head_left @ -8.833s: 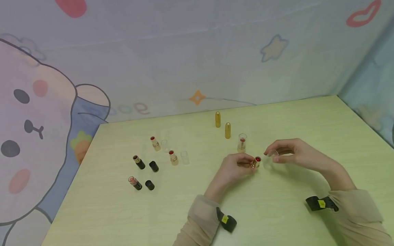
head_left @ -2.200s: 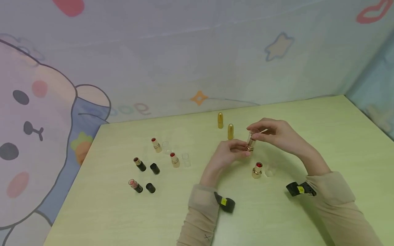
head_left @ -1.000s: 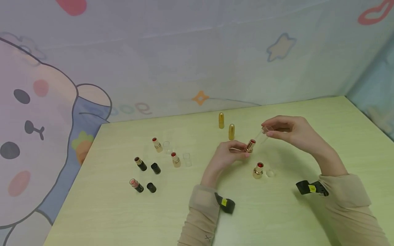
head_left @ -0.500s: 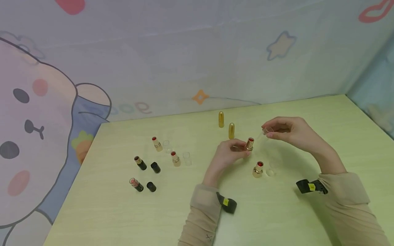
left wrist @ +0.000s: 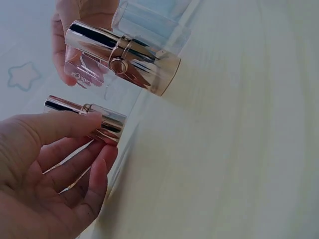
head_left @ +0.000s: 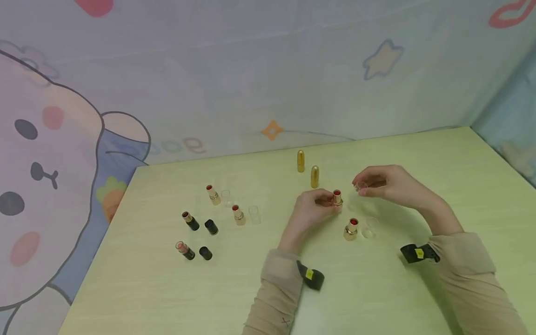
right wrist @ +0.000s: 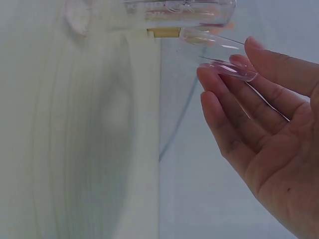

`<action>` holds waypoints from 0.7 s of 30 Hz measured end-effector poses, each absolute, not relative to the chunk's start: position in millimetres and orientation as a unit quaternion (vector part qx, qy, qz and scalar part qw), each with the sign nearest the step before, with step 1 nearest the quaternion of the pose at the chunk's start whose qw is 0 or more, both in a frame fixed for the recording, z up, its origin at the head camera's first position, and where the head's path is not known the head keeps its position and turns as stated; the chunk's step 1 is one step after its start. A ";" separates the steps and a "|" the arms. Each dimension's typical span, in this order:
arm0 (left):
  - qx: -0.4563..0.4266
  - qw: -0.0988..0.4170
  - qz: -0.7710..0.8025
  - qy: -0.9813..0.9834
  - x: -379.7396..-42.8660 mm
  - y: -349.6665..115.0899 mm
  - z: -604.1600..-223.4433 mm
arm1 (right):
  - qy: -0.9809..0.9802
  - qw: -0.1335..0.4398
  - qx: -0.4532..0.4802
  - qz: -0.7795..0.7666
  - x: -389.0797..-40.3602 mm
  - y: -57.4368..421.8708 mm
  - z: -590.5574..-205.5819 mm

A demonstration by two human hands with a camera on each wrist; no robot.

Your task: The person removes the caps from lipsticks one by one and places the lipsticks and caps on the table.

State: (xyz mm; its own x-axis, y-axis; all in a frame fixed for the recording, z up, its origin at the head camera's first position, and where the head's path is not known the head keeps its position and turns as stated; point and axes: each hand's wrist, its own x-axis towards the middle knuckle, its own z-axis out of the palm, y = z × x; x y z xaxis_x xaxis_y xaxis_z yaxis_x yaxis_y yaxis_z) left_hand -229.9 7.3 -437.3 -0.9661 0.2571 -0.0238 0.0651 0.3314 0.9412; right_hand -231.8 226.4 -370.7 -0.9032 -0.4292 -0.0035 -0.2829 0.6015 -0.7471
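Observation:
My left hand [head_left: 309,213] pinches a gold lipstick [head_left: 337,201] low down, its red bullet pointing up. In the left wrist view, thumb and fingers grip the gold tube [left wrist: 107,129]. Just to the right, my right hand [head_left: 391,187] pinches a clear lipstick cap [head_left: 360,187] by its upper end, apart from the lipstick. The right wrist view shows this cap [right wrist: 232,69] between thumb and fingertips. A second gold lipstick [head_left: 351,231] stands uncapped closer to me, with another clear cap [head_left: 368,231] right beside it.
Two closed golden tubes [head_left: 314,177] stand farther back. On the left, two uncapped gold lipsticks [head_left: 238,217] have clear caps [head_left: 254,216] beside them. Two black-based lipsticks [head_left: 190,221] stand near black caps [head_left: 211,227]. A printed cloth [head_left: 234,83] hangs behind the pale table [head_left: 138,284].
The front lipstick and its cap, held at first, were set down. Both hands went to the rear lipstick; its clear cap came off. Just now the right hand has lowered slightly with that cap.

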 end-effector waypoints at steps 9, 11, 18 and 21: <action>0.100 0.092 0.546 0.826 -229.5 7.1 -436.9 | 0.896 0.119 -0.200 -0.379 -232.4 222.7 -373.2; 0.100 0.092 0.546 0.827 -229.5 7.2 -437.0 | 0.898 0.123 -0.204 -0.371 -232.7 222.0 -374.5; 0.103 0.095 0.541 0.829 -229.2 7.3 -438.2 | 0.895 0.137 -0.227 -0.360 -235.0 217.9 -381.1; 0.102 0.096 0.538 0.831 -229.0 7.8 -439.0 | 0.896 0.138 -0.229 -0.354 -235.5 216.9 -382.9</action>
